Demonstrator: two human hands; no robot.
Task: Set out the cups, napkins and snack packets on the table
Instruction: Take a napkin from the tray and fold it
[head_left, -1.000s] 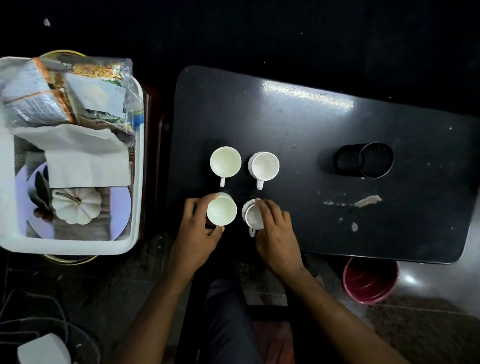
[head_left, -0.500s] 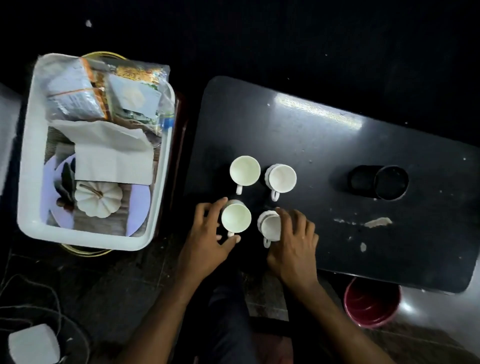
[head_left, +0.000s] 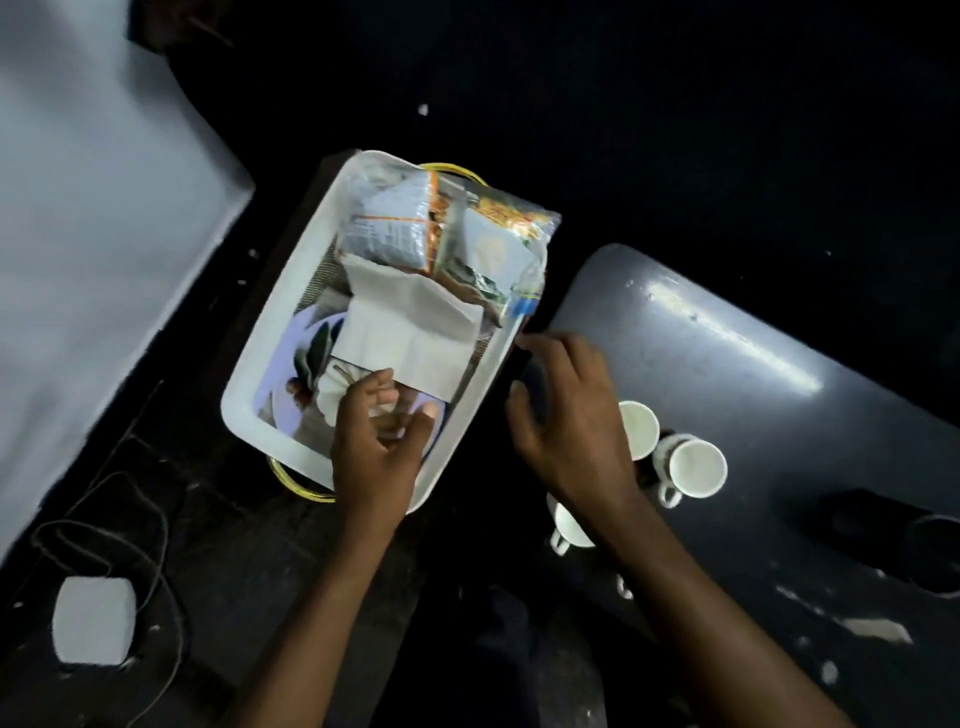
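A white tub (head_left: 291, 317) left of the dark table (head_left: 753, 374) holds snack packets (head_left: 395, 228), folded white napkins (head_left: 405, 338) and a small white pumpkin, mostly hidden. My left hand (head_left: 379, 441) hovers over the tub's near end, fingers spread, holding nothing. My right hand (head_left: 571, 415) hangs between the tub and the table, fingers apart, empty. White cups stand on the table: one (head_left: 696, 467) in full sight, another (head_left: 639, 428) and a third (head_left: 569, 525) partly hidden behind my right hand and forearm.
A dark round holder (head_left: 930, 551) lies on the table at the right edge. A pale surface (head_left: 88, 260) fills the left side. Cables and a white adapter (head_left: 93, 621) lie on the floor. The table has chipped spots near its front (head_left: 878, 629).
Both hands have let go of the two near cups and moved left toward the tub. The head has turned left, so the tub now sits mid-frame.
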